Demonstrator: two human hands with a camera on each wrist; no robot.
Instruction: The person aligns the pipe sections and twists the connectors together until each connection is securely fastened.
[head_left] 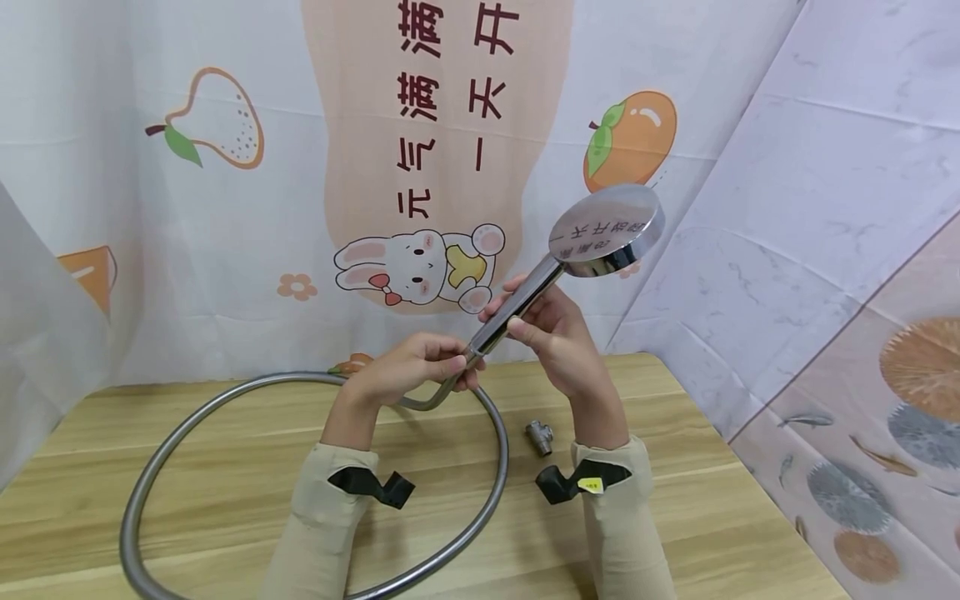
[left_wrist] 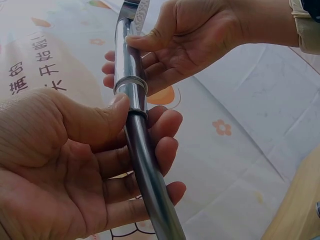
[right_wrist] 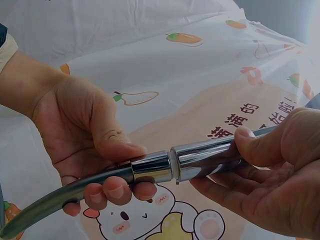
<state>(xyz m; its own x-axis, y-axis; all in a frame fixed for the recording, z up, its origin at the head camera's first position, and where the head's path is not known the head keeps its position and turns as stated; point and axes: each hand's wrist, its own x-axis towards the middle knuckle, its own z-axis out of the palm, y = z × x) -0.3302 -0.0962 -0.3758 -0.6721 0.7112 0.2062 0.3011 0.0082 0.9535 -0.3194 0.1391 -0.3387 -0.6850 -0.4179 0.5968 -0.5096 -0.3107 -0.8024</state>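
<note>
A chrome handheld shower head [head_left: 607, 229] is raised above the table, tilted with its round head up and to the right. My right hand [head_left: 558, 337] grips its handle [right_wrist: 207, 159], thumb on one side and fingers behind. My left hand [head_left: 412, 367] pinches the metal end nut [right_wrist: 152, 167] of the grey shower hose [left_wrist: 150, 175], fingers curled round the hose just below. The nut meets the handle's lower end, with a narrow pale ring showing at the joint in the right wrist view. How far it is threaded on, I cannot tell.
The hose [head_left: 135, 508] loops widely over the wooden table [head_left: 600, 550], passing the left forearm. A small metal valve fitting [head_left: 540, 437] lies near the right wrist. Printed curtains [head_left: 247, 208] stand close behind the table and along the right side.
</note>
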